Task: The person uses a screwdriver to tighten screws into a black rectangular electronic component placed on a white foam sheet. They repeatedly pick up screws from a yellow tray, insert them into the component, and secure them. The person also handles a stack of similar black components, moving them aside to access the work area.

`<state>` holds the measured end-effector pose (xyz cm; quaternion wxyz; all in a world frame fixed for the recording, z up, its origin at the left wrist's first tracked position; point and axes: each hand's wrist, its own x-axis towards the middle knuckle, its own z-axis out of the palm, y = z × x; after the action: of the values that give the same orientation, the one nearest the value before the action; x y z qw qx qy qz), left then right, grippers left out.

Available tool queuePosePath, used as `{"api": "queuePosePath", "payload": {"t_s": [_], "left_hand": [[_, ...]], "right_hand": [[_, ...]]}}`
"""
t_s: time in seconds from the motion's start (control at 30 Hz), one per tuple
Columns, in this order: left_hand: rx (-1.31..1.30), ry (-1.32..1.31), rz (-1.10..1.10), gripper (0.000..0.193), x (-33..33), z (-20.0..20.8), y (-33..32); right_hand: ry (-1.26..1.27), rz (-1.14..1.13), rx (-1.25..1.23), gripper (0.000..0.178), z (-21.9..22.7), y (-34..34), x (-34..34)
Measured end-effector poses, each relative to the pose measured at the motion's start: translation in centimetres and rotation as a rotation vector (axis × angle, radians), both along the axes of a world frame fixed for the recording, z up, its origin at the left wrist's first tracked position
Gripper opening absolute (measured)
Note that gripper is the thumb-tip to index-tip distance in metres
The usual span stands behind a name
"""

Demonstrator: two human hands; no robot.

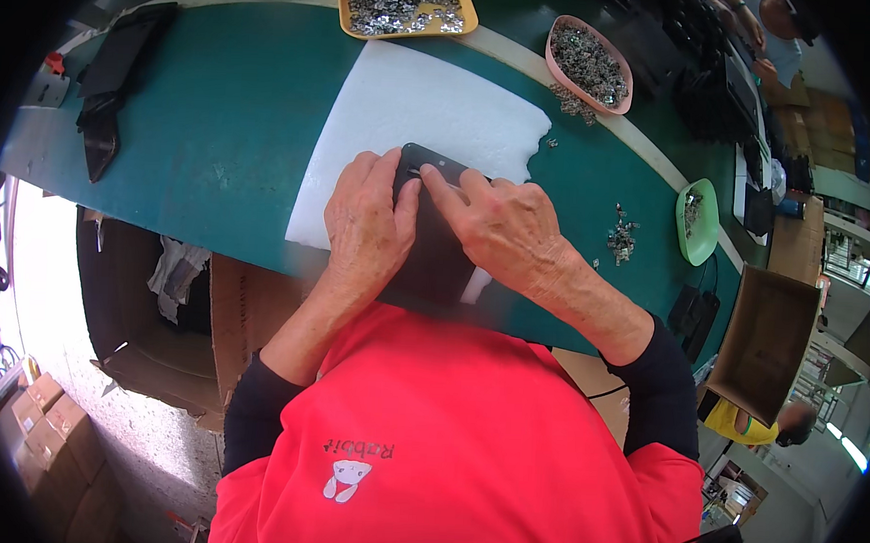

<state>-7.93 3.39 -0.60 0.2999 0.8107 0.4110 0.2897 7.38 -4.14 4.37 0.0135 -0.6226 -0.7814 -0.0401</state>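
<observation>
A flat black panel (434,257) lies lengthwise in front of me, its far end resting over a white foam sheet (404,95). Along the panel's left edge my left hand (369,215) is closed, thumb on top near the far end. My right hand (505,221) bears on the right side, with its index fingertip pressed to the panel's far end and the other fingers bent. A small shiny piece (415,172) shows between the left thumb and that fingertip; its exact kind is too small to make out. My right thumb is hidden.
Small metal pieces fill a yellow tray (470,19), a pink bowl (552,46) and a green bowl (711,230). Some lie loose (622,239) on the green table (228,117). Black panels (124,59) rest at left. Open cardboard boxes (762,334) flank the table; other people are beyond.
</observation>
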Motion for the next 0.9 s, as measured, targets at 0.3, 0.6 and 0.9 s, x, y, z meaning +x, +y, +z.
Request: {"api": "queuePosePath", "payload": {"t_s": [0.3,0.6,0.9], "left_hand": [[-0.011,-0.036,0.027,0.027,0.5,-1.0,-0.2],[-0.110,-0.081,0.093,0.023,0.9,-1.0,0.7],[-0.044,0.038,0.061,0.017,0.9,1.8,1.4]], "right_hand": [[-0.172,0.156,-0.107,0.022,2.8,1.8,-2.2],[-0.003,0.214,-0.145,0.021,4.4,2.8,-0.8],[0.954,-0.513,-0.043,0.029,-3.3,-1.1,6.6]]}}
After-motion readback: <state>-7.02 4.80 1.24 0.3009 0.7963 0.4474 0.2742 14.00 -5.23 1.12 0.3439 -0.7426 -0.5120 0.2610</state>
